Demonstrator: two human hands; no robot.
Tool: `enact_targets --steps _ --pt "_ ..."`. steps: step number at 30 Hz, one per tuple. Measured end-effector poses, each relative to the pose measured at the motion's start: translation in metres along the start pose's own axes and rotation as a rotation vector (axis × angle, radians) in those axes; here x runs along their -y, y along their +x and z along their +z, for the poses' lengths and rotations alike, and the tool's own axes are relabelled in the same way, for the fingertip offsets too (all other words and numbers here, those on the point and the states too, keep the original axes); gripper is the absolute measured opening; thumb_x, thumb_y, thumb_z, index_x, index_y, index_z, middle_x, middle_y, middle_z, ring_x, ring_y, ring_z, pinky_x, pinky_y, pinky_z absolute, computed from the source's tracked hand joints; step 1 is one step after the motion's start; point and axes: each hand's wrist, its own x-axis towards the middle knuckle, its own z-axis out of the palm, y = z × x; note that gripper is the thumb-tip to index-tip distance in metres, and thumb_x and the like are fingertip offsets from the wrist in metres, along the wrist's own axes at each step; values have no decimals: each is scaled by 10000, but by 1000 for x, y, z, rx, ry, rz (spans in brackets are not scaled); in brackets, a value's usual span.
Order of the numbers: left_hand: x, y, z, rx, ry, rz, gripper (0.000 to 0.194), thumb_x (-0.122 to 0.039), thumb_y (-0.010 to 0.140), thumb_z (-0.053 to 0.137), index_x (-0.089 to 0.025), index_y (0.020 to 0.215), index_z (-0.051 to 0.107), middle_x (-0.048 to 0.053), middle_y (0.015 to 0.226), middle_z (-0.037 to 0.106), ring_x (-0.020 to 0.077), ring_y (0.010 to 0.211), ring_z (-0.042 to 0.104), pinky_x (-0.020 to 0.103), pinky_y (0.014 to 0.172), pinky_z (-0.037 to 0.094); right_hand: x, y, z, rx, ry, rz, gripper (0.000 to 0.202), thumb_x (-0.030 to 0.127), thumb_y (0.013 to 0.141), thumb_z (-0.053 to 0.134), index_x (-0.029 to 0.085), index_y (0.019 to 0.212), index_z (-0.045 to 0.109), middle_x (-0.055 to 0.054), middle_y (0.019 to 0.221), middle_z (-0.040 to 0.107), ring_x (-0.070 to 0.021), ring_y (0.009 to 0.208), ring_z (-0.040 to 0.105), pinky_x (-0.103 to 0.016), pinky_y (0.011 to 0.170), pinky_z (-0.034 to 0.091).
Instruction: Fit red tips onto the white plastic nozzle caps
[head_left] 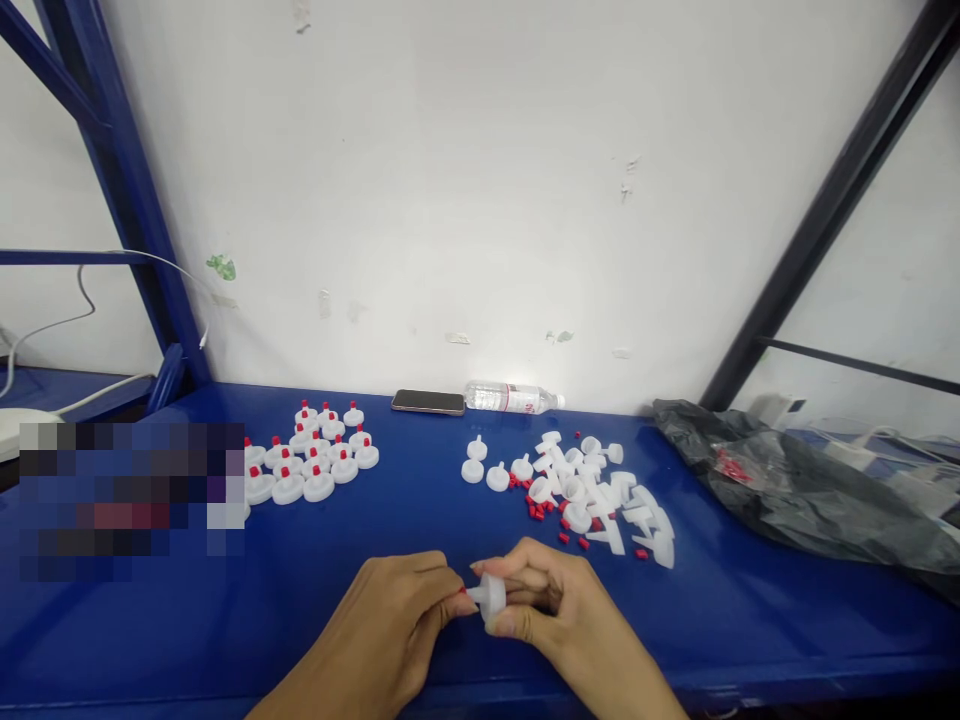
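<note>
1. Two bare hands work low over a blue table (420,510), spout toward the left hand, cup toward the right.
2. Left hand (405,615): thumb and finger pinch a red cap (463,591) at the spout tip; mostly hidden, can't tell if fully seated.
3. Right hand (562,600): thumb and fingers curled round the wide end of a white piece (493,597), which lies sideways between the hands.
4. Done, as judged: well over a dozen capped pieces (319,487), grouped on the left, upright, red tips up. Some may sit behind the blurred patch.
5. Left: a sizeable pile of uncapped pieces (577,517) on the right, many tipped over, a few upright at its near-left side; loose red caps (564,538) scattered among them. Probably around midway.
6. Materials: pieces look like translucent milky plastic, round, shallow, narrow-spouted; caps small, opaque, stubby. Table smooth, slightly glossy.
7. Around: dark phone (428,402) beside a clear bottle (502,397) lying down by the wall; crinkled dark plastic bag (780,510) far right.
</note>
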Motion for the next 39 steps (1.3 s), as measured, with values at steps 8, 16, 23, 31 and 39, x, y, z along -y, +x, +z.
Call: enact_targets --steps 8,16,23,31,39 --pt "1 0 3 -34 47 40 363 -165 1042 399 -202 730 582 -9 675 609 110 571 544 276 564 288 4 0 -1 54 85 4 288 340 775 908 206 951 723 -22 912 844 -223 929 788 -282 855 531" --pt "-2 1 2 -6 13 -28 388 -223 1063 415 -196 711 576 -17 691 615 108 598 543 272 585 302 0 0 -2 43 20 -24 288 372 821 876 208 1001 722 -51 964 842 -264 986 785 -319 876 527" --pt "-11 8 -7 -52 -200 -214 274 -382 1036 550 -266 927 774 -29 801 697 115 693 601 233 625 379 4 -3 1 12 -70 -82 239 397 913 787 230 1073 726 -55 1077 822 -251 1034 767 -318 893 537" --pt "-14 8 -12 -166 -208 -297 315 -464 1002 565 -255 867 760 -21 792 681 115 621 551 238 574 383 -3 -1 2 -31 -241 -86 277 323 907 778 264 1176 757 -53 1157 793 -261 1075 738 -367 950 558" --pt "-8 8 -4 -118 -56 -363 228 -390 971 580 -251 878 735 -21 811 667 125 604 564 253 595 415 -2 -1 3 -45 -288 -107 211 358 982 671 262 1157 741 -52 1149 787 -239 1062 737 -344 939 563"
